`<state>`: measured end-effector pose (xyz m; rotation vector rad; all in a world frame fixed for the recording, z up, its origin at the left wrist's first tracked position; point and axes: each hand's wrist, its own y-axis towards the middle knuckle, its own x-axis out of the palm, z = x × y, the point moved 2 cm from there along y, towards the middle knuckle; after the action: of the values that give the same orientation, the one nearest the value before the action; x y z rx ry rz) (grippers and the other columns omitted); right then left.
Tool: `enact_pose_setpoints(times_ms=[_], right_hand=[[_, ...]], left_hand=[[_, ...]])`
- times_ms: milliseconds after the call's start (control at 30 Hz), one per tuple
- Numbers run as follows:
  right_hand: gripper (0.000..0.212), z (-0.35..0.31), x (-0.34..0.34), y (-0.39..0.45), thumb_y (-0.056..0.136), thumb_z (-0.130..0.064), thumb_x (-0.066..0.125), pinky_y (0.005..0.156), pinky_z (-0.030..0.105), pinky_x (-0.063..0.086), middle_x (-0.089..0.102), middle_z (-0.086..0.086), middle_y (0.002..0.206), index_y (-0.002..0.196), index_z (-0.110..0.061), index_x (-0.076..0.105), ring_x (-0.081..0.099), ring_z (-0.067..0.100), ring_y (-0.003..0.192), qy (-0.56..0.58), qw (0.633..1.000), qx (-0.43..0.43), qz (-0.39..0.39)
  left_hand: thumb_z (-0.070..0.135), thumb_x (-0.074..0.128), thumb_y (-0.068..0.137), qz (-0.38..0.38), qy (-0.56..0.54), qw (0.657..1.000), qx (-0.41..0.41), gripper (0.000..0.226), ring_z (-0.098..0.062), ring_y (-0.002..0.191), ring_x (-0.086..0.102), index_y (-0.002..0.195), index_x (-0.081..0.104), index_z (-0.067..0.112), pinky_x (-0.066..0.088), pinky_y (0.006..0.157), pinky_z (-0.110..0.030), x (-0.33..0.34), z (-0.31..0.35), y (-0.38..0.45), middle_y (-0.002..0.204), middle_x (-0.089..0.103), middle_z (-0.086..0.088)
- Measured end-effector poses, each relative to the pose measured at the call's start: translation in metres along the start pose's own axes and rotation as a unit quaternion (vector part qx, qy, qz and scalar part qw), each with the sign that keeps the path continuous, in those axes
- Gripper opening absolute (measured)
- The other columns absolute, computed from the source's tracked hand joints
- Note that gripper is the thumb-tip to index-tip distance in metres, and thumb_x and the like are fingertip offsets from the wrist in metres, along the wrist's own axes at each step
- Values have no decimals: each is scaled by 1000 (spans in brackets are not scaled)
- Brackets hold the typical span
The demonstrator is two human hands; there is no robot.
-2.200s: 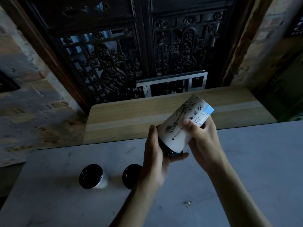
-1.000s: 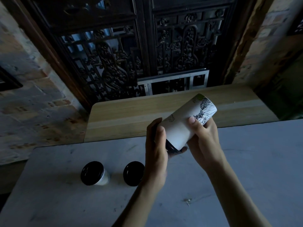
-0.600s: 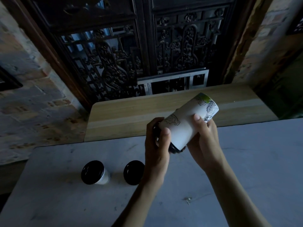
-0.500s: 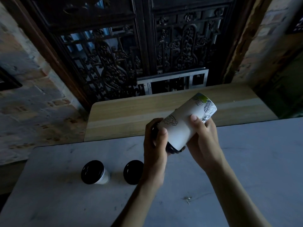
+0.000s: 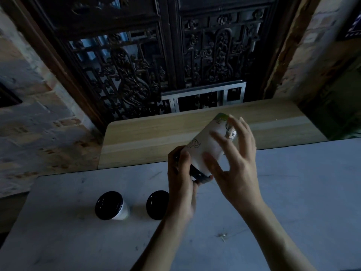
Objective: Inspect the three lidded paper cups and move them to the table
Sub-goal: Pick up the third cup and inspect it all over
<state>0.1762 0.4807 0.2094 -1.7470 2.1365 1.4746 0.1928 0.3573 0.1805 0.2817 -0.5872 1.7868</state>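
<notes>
Inspecting 1 cup, 2 waiting

The left hand [image 5: 180, 184] grips the lid end of a tilted paper cup [image 5: 205, 151] above the grey table [image 5: 293, 192]; the right hand [image 5: 234, 165] hovers beside it, fingers spread and blurred. I judge the next move needs a fresh grip. The lid is mostly hidden. 2 lidded cups [image 5: 111, 205] stand left.
</notes>
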Motion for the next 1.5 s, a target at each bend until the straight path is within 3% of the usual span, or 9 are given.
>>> enact_pose_setpoints(times_ms=[133, 267, 400, 600, 733, 1000, 1167, 1333, 1500], right_hand=[[44, -4, 4, -7, 98, -32, 62, 121, 65, 31, 51, 22, 155, 131, -3, 68, 27, 42, 156, -21, 998, -32, -47], [61, -5, 5, -9, 97, -46, 61, 122, 65, 28, 48, 22, 158, 136, 0, 64, 21, 42, 159, -10, 997, -26, -72], [70, -2, 7, -10, 101, -58, 51, 124, 64, 27, 44, 19, 160, 141, -2, 58, 20, 41, 160, 18, 997, 1, -70], [67, 7, 6, -15, 106, -64, 35, 131, 45, 21, 37, -1, 161, 148, -13, 49, 19, 23, 162, 100, 992, 57, -52], [69, 10, 3, -18, 104, -70, 32, 127, 49, 31, 43, -3, 159, 148, -19, 48, 31, 23, 158, 147, 982, 111, -32], [56, 20, 9, -37, 100, -59, 36, 98, 27, 55, 72, -7, 127, 134, -26, 64, 65, 8, 125, 321, 905, 280, -6], [49, 31, 20, -56, 98, -63, 40, 102, 40, 54, 73, -1, 124, 125, -34, 68, 67, 15, 123, 357, 872, 333, -27], [46, 50, 34, -90, 94, -62, 46, 91, 29, 59, 78, -4, 121, 120, -36, 75, 70, 9, 120, 385, 828, 401, -72], [52, 75, 52, -126, 91, -56, 48, 102, 46, 56, 76, -2, 127, 129, -29, 72, 67, 15, 126, 383, 786, 471, -117]], left_hand=[[46, 59, 92, -13, 6, 999, -36, 61, -42, 126, 68, 143, 55, 12, 63, 70, -32, -1, -1, 2, 138, 67, -24], [50, 60, 93, -40, 4, 999, -28, 70, -33, 121, 71, 147, 51, 6, 64, 75, -34, -4, 0, 2, 142, 66, -25], [65, 60, 85, -64, 8, 997, -37, 91, -43, 134, 62, 152, 47, 4, 61, 87, -47, -4, 2, 0, 147, 61, -27], [56, 43, 99, -88, -24, 994, -54, 73, -41, 134, 63, 151, 53, 5, 63, 88, -39, -10, 0, 3, 145, 66, -24], [49, 45, 104, -94, -47, 992, -63, 64, -36, 138, 61, 151, 55, 7, 60, 98, -40, -9, -1, 6, 148, 64, -23], [40, 55, 103, -74, 15, 997, -15, 43, -28, 134, 65, 132, 74, 15, 61, 100, -37, -12, -16, 8, 138, 73, -15], [50, 63, 91, -62, 31, 997, -25, 57, -28, 136, 64, 136, 72, 16, 60, 104, -44, -27, -36, 6, 139, 72, -12], [50, 69, 86, -39, 42, 996, -65, 53, -22, 137, 63, 132, 75, 24, 62, 99, -37, -49, -66, -5, 139, 74, -6], [33, 63, 103, -4, 91, 991, -100, 31, -19, 137, 62, 133, 70, 27, 62, 101, -38, -73, -95, -9, 141, 71, -5]])
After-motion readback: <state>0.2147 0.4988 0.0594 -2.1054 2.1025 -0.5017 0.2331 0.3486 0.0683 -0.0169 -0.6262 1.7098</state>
